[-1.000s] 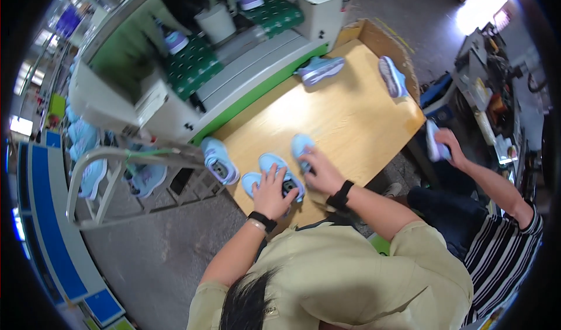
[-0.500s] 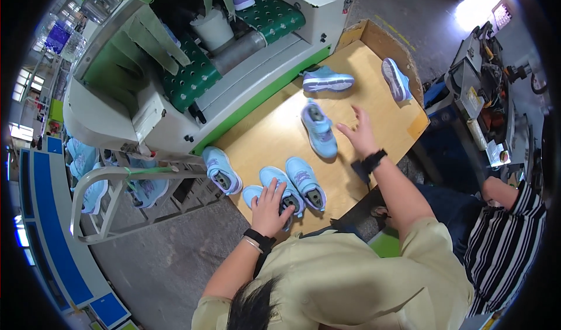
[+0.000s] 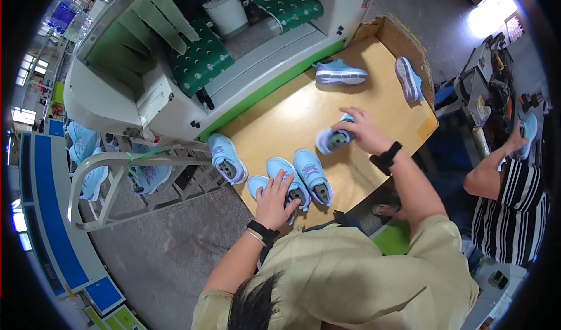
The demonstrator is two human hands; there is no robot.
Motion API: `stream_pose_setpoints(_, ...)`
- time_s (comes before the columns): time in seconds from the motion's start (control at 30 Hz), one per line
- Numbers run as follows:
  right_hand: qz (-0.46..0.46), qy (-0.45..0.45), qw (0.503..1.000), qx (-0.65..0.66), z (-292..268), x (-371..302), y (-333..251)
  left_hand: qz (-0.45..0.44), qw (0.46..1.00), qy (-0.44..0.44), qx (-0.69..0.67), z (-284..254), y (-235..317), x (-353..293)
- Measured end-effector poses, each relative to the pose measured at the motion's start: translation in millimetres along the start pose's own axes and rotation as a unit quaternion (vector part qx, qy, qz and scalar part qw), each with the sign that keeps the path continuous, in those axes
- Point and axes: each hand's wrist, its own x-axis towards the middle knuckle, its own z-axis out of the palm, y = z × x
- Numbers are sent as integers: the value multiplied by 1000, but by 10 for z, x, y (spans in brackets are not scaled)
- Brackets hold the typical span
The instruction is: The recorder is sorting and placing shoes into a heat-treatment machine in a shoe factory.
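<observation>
My right hand (image 3: pixel 357 129) grips a light blue sneaker (image 3: pixel 328 143) by one end over the wooden table, and the shoe is blurred by motion. At the near edge, my left hand (image 3: pixel 273 203) lies with fingers spread over a blue sneaker (image 3: pixel 256 185), partly hiding it. Close against those fingers is a second sneaker (image 3: pixel 280 169), and beside it a third (image 3: pixel 308 169), both toes away from me. Dark inserts show in their openings. Another blue sneaker (image 3: pixel 224 155) sits at the table's left corner.
Two sneakers, one on its side (image 3: pixel 342 74) and one by the cardboard edge (image 3: pixel 409 80), lie farther back. A machine with a green perforated belt (image 3: pixel 201 64) borders the table. At left stands a metal rack (image 3: pixel 96 181) with shoes. A person in stripes (image 3: pixel 508 210) holds a shoe at right.
My right hand has closed on the sneaker standing mid-table and turned it, drawing it a little nearer. My left hand stays on the near shoes. The striped person's arm has risen with a shoe.
</observation>
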Motion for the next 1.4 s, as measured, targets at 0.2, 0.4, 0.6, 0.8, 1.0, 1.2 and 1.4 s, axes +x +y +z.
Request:
stream_pose_setpoints(0.2,297,-13,900,319,160,-394,63,3,1000,-9,-9,-41,26,63)
stream_pose_setpoints(0.4,267,-104,864,414,540,-645,-536,-7,1000,-17,-19,-59,9,41)
stream_pose_setpoints(0.6,435,308,843,70,-90,-403,1897,13,1000,-14,8,-107,66,61)
stream_pose_setpoints(0.8,664,388,607,199,-17,-585,2872,2,1000,-16,16,-80,43,81)
stream_pose_setpoints(1.0,528,419,692,260,201,-301,1900,-12,999,-20,22,-95,21,38)
stream_pose_setpoints(1.2,517,340,777,113,408,-326,1661,-3,999,-26,28,-64,50,37)
stream_pose_setpoints(1.4,480,380,752,243,531,-393,1238,-32,992,-90,-78,-115,29,120)
